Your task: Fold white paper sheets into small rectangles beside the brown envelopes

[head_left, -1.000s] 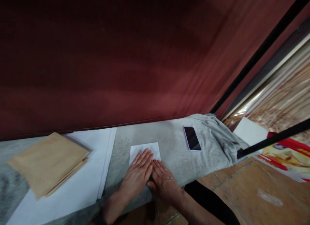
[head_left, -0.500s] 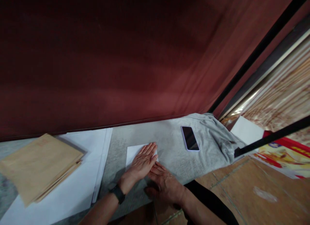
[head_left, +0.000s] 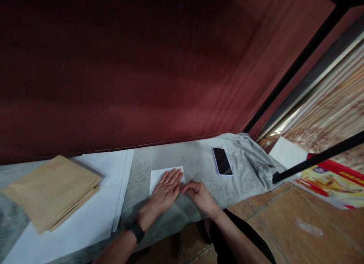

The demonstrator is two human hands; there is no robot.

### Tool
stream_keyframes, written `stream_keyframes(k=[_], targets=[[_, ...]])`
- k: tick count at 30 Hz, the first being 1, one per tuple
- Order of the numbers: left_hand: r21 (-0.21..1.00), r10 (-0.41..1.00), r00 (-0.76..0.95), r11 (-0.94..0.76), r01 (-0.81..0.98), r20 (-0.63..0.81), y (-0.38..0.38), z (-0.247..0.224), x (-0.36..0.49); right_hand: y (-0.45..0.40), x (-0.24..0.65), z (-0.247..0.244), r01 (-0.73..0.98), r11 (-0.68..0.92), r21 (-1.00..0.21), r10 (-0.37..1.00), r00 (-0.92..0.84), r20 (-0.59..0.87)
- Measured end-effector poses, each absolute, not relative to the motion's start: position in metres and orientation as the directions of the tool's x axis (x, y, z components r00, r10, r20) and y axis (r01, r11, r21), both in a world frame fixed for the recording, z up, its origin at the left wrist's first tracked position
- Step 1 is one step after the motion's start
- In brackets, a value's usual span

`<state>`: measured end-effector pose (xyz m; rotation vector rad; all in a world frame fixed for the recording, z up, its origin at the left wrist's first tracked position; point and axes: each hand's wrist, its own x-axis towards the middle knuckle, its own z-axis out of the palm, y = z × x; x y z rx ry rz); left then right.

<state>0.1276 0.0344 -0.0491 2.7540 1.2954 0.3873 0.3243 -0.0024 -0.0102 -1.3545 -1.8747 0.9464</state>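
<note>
A small white sheet of paper lies on the grey cloth. My left hand, with a dark band on its wrist, rests flat on this paper with its fingers stretched out. Just to its right, my right hand is at the paper's right edge, fingers curled and thumb and forefinger pinched together. What lies between those fingertips is too small to make out. A phone with a pale purple edge lies face up to the right of both hands.
Brown envelopes lie stacked on large white sheets at the left. Behind the cloth rises a dark red panel. Black bars cross the right side, near a red and yellow box on the tiled floor.
My right hand has risen from beside my left palm and curled from flat into a pinch at the paper's right edge. My left hand stays flat on the paper.
</note>
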Motion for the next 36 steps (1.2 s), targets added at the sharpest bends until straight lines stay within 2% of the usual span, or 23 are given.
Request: stream_keyframes(k=[3,6,9,11,14,23,30,32,36], targets=[[0.127,0.762,0.61,-0.642,0.756,0.217,0.023,-0.048,0.118,0.007,0.322,-0.015,0.574,0.217,-0.789,0.976,-0.137,0.169],[0.107,0.761,0.604,-0.638,0.762,0.239,0.012,-0.049,0.109,0.009,0.314,-0.021,0.689,0.344,-0.638,0.938,-0.228,0.26],[0.126,0.782,0.569,-0.61,0.782,0.255,0.002,-0.051,0.1,0.005,0.306,-0.032,0.785,0.442,-0.434,0.895,-0.354,0.271],[0.147,0.804,0.531,-0.579,0.802,0.269,-0.004,-0.055,0.093,0.002,0.303,-0.038,0.825,0.458,-0.331,0.884,-0.385,0.263],[0.154,0.841,0.455,-0.511,0.846,0.291,-0.011,-0.059,0.085,0.0,0.302,-0.045,0.86,0.445,-0.252,0.886,-0.38,0.265],[0.077,0.88,0.295,-0.345,0.935,0.371,-0.019,-0.059,0.073,0.001,0.304,-0.052,0.906,0.376,-0.195,0.908,-0.318,0.274],[0.109,0.906,0.197,-0.254,0.961,0.376,-0.019,-0.053,0.077,0.001,0.305,-0.057,0.905,0.379,-0.195,0.901,-0.313,0.301],[0.11,0.896,0.207,-0.269,0.957,0.393,-0.018,-0.05,0.082,0.001,0.305,-0.057,0.902,0.383,-0.201,0.9,-0.314,0.303],[0.099,0.843,0.363,-0.433,0.896,0.398,-0.013,-0.048,0.097,0.001,0.304,-0.057,0.898,0.377,-0.228,0.901,-0.3,0.313]])
